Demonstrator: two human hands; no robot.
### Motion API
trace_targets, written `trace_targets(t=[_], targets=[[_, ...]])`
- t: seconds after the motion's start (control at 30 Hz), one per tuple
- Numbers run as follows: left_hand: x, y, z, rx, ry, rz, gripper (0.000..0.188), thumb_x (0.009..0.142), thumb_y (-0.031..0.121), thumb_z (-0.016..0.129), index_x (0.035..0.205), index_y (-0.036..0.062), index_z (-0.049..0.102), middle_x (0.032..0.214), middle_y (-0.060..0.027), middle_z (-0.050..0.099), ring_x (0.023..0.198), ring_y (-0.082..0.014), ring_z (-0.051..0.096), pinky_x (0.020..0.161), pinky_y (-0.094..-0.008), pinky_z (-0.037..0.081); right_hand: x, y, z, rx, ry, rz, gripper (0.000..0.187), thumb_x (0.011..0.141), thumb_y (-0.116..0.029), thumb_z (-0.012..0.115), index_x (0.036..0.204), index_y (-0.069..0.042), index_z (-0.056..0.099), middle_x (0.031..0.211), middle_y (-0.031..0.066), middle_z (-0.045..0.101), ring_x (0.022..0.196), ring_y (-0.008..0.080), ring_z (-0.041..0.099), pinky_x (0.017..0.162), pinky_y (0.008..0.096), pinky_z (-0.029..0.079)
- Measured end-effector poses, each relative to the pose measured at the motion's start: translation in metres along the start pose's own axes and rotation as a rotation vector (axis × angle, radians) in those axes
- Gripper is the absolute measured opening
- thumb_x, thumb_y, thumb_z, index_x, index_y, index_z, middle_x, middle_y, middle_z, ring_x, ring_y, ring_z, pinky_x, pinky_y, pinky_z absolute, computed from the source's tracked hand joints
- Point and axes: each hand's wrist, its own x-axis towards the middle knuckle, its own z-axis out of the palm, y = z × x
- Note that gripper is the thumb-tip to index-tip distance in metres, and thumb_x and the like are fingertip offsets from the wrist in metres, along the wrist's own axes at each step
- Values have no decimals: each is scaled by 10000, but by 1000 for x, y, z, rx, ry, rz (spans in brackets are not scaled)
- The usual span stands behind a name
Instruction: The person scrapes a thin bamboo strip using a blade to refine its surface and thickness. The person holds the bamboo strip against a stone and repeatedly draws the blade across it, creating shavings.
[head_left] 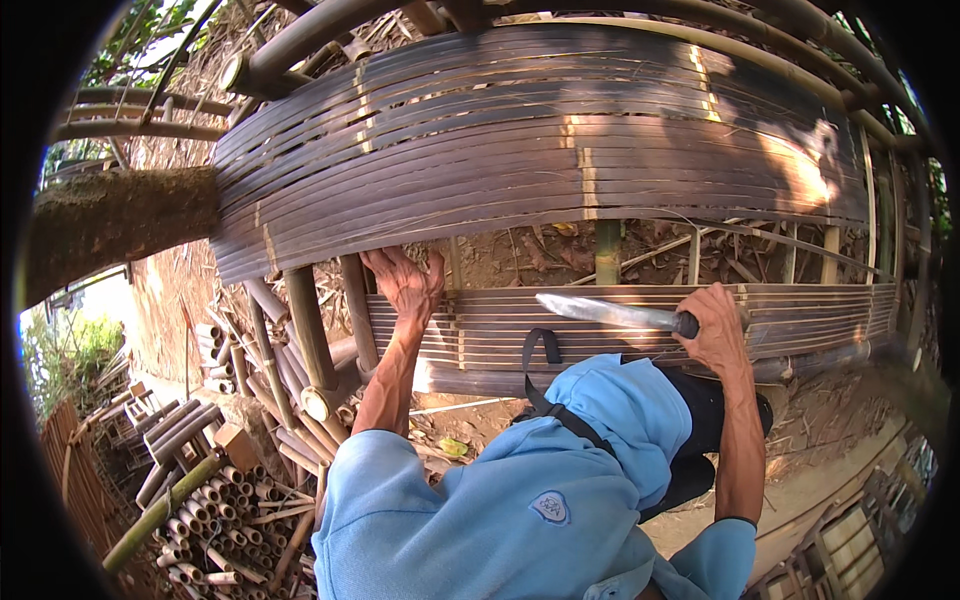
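Observation:
My left hand (pixel 408 283) reaches up under the lower edge of the upper woven panel of dark bamboo slats (pixel 520 140), fingers curled on the slats there. My right hand (pixel 716 328) grips the handle of a long knife (pixel 612 312), whose blade points left across the lower bamboo slat panel (pixel 620 335). Both forearms rise from light blue sleeves (pixel 480 510). A black strap (pixel 545 385) crosses my chest.
Upright bamboo posts (pixel 310 335) stand left of my left hand. A stack of cut bamboo tubes (pixel 215 510) lies at lower left, a thick trunk (pixel 120 215) at the left. Dry leaves and soil show in the gap between the panels (pixel 700 250).

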Motion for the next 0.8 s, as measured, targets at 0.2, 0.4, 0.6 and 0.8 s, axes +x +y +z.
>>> trace_targets(t=[0.2,0.4,0.6,0.8], targets=[[22,11,17,124,-274,-24,675,808,410,739,1309,-28,625,1296,-274,633,1215,-441,575,1147,-582,312,-8,2,8,15,-83,42,455,525,-72,917,892,-78,649,943,52,631,960,306,553,844,417,427],[-40,-21,-15,-124,-313,-8,434,883,449,631,1016,35,639,1016,-206,541,1040,-376,520,969,-549,382,15,-21,-13,90,145,101,501,803,-373,823,1177,-70,683,1197,126,597,1127,337,569,1019,452,431],[-50,-49,-8,89,-173,-243,387,866,422,680,776,56,593,872,-132,509,907,-333,495,892,-487,366,59,-8,5,-46,2,189,413,848,-366,791,1097,-52,691,1105,122,594,1083,320,566,1013,454,425],[-56,-52,0,51,-199,-237,327,840,368,689,727,79,585,828,-97,523,875,-302,503,879,-463,356,58,-12,7,-37,-79,195,423,835,-449,796,975,-56,723,933,98,567,1032,308,554,959,459,426]])
